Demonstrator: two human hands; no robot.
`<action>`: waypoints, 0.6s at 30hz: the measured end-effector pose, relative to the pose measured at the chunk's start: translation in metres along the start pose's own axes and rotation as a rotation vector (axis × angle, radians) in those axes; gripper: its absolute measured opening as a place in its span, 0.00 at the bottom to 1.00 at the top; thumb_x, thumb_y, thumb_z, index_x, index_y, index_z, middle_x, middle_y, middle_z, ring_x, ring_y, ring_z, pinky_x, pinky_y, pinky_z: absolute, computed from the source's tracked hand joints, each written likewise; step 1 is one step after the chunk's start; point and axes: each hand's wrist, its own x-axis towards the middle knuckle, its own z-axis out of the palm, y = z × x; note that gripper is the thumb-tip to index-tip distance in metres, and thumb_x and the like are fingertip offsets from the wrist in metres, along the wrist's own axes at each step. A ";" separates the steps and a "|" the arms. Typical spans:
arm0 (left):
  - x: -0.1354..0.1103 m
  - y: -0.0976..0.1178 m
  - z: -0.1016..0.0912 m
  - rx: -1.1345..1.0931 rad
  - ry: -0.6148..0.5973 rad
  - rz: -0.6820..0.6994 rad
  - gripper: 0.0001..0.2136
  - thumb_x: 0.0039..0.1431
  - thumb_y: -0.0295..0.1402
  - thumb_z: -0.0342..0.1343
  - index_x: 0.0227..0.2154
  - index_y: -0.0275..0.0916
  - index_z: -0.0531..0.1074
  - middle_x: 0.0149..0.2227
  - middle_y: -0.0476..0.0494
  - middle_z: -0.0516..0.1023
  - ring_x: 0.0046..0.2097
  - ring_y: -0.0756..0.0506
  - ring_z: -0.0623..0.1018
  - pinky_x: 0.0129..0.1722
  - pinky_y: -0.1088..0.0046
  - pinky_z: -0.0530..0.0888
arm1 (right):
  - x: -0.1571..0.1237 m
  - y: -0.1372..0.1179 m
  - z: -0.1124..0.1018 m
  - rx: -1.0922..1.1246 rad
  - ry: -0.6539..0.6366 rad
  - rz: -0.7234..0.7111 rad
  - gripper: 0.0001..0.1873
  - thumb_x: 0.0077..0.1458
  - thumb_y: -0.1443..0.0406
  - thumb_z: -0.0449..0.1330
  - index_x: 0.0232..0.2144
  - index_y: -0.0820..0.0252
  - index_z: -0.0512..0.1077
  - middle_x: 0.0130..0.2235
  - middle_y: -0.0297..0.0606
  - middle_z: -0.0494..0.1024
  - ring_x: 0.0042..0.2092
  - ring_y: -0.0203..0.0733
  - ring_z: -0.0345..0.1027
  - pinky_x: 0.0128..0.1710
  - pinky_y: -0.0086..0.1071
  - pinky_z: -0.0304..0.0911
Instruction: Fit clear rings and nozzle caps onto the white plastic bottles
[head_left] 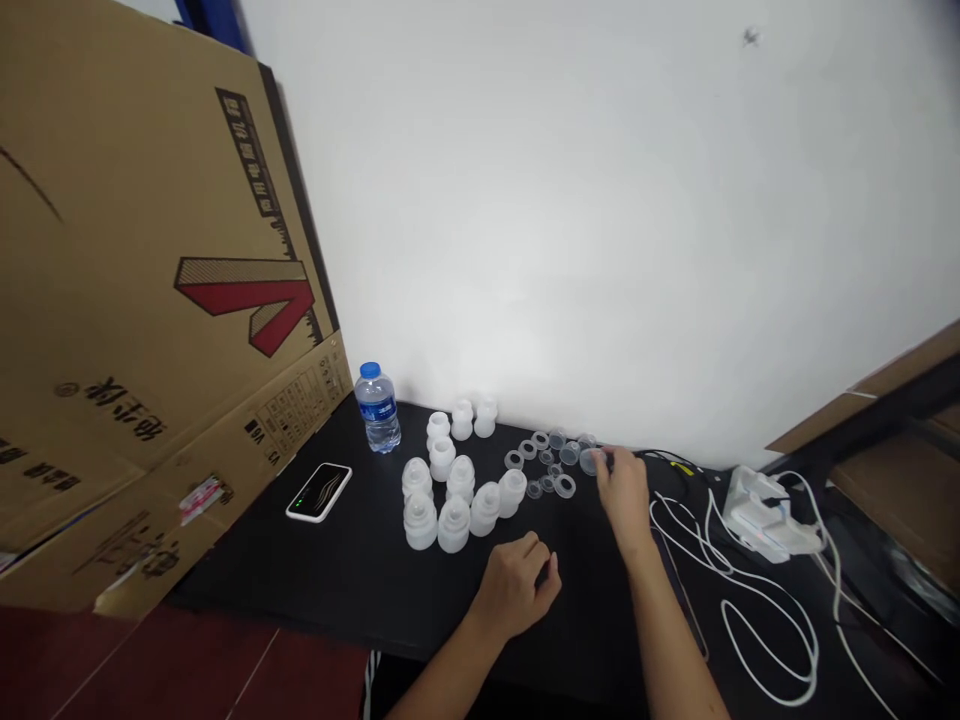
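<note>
Ten white plastic caps stand grouped on the black surface, with loose translucent rings lying apart beside them, while the right hand pinches one ring and the loosely curled left hand hides whether it holds anything.

On the table: rings lie just ahead of the right hand, which sits at their right end. Caps stand left of the rings, ahead of the left hand. Further left of that hand: a water bottle behind, a phone nearer. Right of the right hand: a cable, a charger behind it. Cardboard leans at the table's far left.
</note>
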 end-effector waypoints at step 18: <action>-0.003 -0.006 0.006 0.056 -0.019 0.016 0.06 0.64 0.24 0.56 0.38 0.42 0.74 0.34 0.45 0.82 0.33 0.43 0.83 0.29 0.68 0.73 | -0.033 -0.109 -0.010 0.399 -0.260 -0.488 0.17 0.76 0.64 0.57 0.63 0.52 0.74 0.56 0.46 0.83 0.55 0.56 0.74 0.57 0.54 0.74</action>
